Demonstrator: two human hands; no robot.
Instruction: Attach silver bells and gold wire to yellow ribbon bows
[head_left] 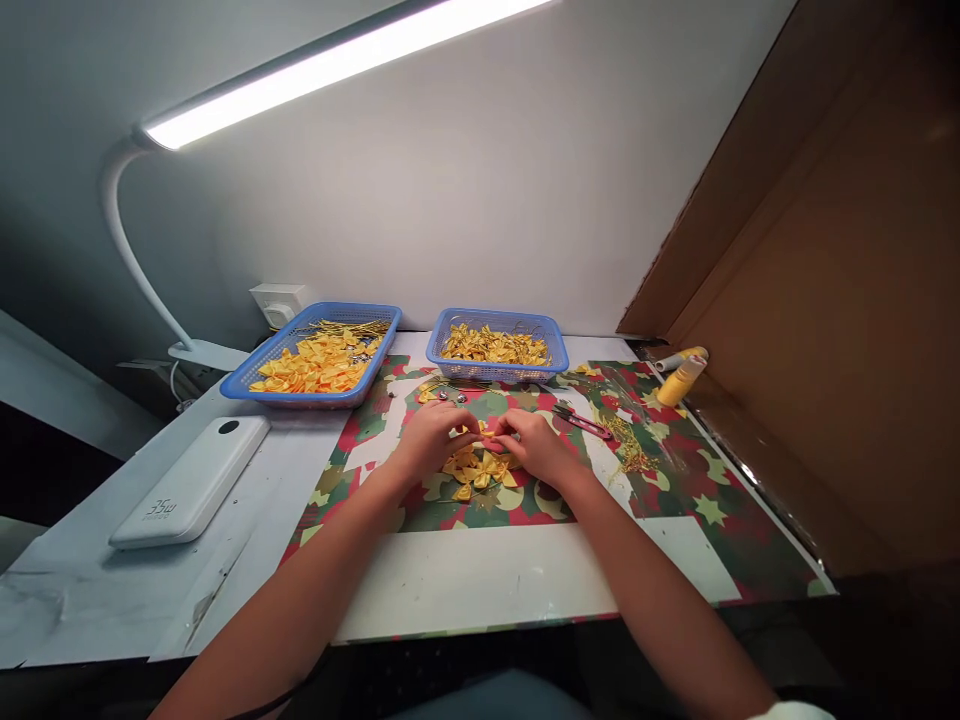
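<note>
Over the middle of the camouflage-patterned mat (525,515), my left hand (431,437) and my right hand (538,447) meet with thumbs and fingertips pinched. A small piece of yellow ribbon (487,434) shows between them, and both hands grip it. Its exact shape is partly covered by the fingers. Right below the fingertips lies a loose pile of yellow ribbon bows (481,478). Just beyond my left hand are small silver beads or bells (453,397) and a few thin gold ties (472,383). To the right of my right hand rests a pair of thread snips (583,422).
Two blue baskets, left (232,386) and middle (496,371), hold yellow bows and gold ties. A white power bank (191,485) lies at left under a desk lamp (124,215). Thread scraps (634,450) and a yellow thread spool (679,383) lie at right, beside a cardboard wall (825,300).
</note>
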